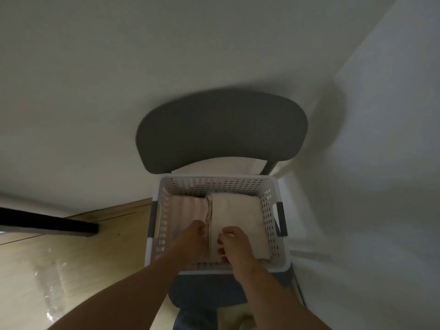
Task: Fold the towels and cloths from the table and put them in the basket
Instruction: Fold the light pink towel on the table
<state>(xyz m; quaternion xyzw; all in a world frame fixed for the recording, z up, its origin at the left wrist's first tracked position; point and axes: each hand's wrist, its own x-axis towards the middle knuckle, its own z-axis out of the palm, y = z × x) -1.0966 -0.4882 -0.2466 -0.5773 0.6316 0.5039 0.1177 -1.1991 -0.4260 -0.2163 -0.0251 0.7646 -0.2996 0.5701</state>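
White wall behind, grey chair (221, 129) with the basket (214, 177) on its seat. Inside, the striped towel (188, 208) lay on the left and the cream towel (240, 215) on the right. The right hand (234, 246) pinched the cream towel's near edge. The left hand (192, 234) dipped between them, and I couldn't tell its grip.

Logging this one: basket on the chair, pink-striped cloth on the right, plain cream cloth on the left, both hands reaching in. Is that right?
The sides are swapped. The head view shows the pink-striped cloth on the left of the basket and the plain cream cloth on the right. The basket does sit on the chair, left hand and right hand reaching in.
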